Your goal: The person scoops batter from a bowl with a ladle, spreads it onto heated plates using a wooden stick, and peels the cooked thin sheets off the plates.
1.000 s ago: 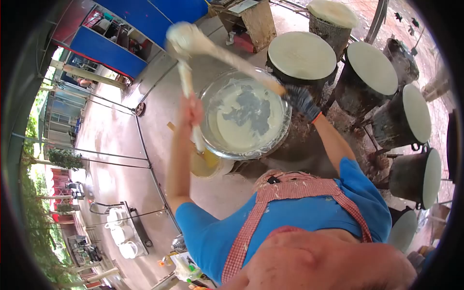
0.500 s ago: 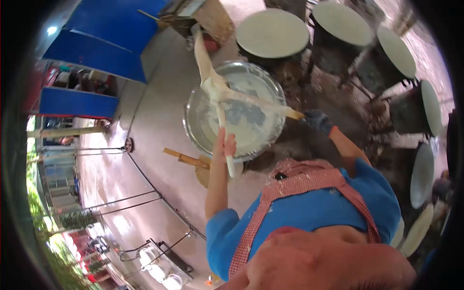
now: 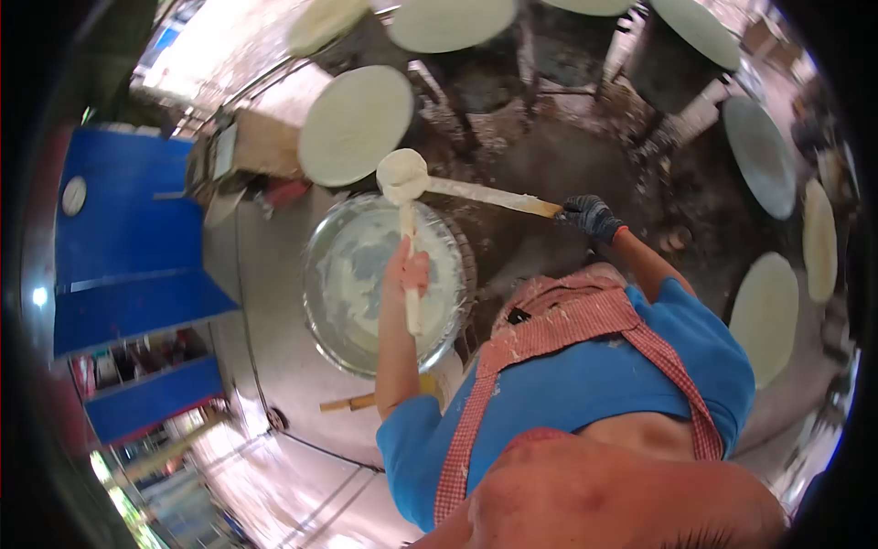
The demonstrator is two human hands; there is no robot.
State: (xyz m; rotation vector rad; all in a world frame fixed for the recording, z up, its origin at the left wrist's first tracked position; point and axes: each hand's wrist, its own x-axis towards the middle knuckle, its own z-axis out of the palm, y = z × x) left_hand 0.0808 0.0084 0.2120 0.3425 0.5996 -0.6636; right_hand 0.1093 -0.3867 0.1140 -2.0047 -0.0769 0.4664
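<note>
My left hand point(image 3: 412, 270), bare, is wrapped around the batter-coated handle of a ladle point(image 3: 402, 176). The ladle's round head, white with batter, is beyond the far rim of a wide metal basin point(image 3: 313, 316) of pale batter. In a dark glove with an orange cuff, my right hand point(image 3: 591, 220) grips the wooden end of a long stick point(image 3: 485, 195). Batter coats the rest of the stick, and its far end meets the ladle's head. The nearest round griddle point(image 3: 357, 126), with a pale surface, is just past the ladle.
More round griddles point(image 3: 453, 20) on dark stands curve around the front and right, one of them bare grey point(image 3: 759, 157). A cardboard box point(image 3: 265, 145) and blue panels point(image 3: 137, 210) stand at the left. Wooden sticks point(image 3: 347, 403) lie near the basin's lower edge.
My view has turned right. The ladle and stick have moved from over the basin to beyond its rim, near a griddle. The long batter strand that stretched from the ladle no longer shows.
</note>
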